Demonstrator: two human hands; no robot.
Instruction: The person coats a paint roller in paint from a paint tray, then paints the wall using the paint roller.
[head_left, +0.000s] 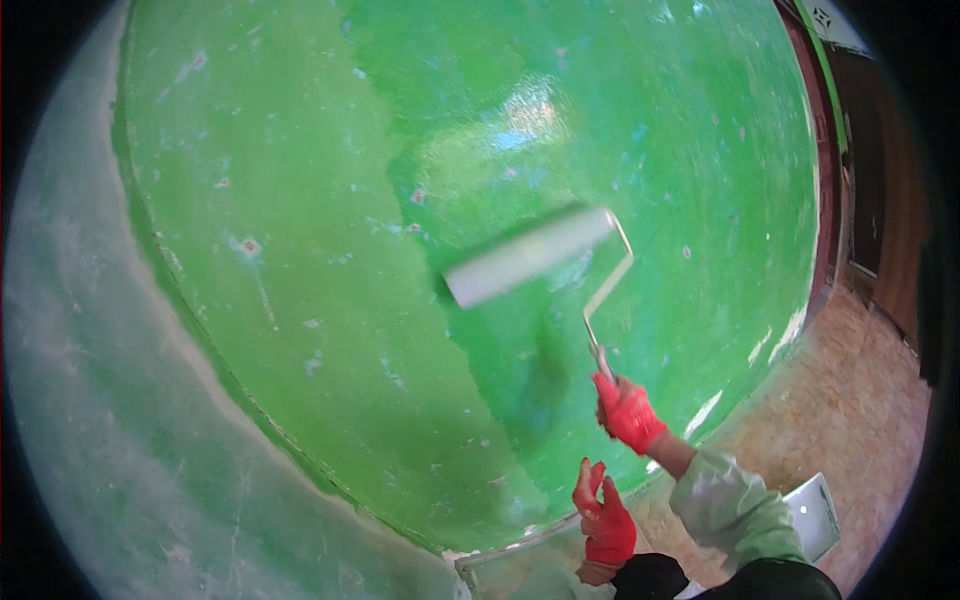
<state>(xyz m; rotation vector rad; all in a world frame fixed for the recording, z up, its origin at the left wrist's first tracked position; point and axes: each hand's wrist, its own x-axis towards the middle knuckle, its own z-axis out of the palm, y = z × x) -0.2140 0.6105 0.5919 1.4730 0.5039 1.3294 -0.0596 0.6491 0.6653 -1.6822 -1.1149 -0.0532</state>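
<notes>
My right hand (630, 414), in a red glove, grips the handle of a paint roller (529, 255). The roller's pale sleeve lies slanted against a green wall (322, 322) and looks blurred. A bent metal frame (609, 285) joins the sleeve to the handle. Around the roller and to its right the wall is darker and glossy with wet; to the left it is lighter and duller. Lower down, my left hand (606, 521), also red-gloved, is raised in front of the wall's base with its fingers apart and nothing in them.
A white tray (817, 517) sits on the tan floor (847, 390), partly behind my right sleeve. At left, a greyish-green wall (150, 450) meets the green one in a corner. Brown door-like panels (900, 210) stand at far right. Chipped spots mark the green wall.
</notes>
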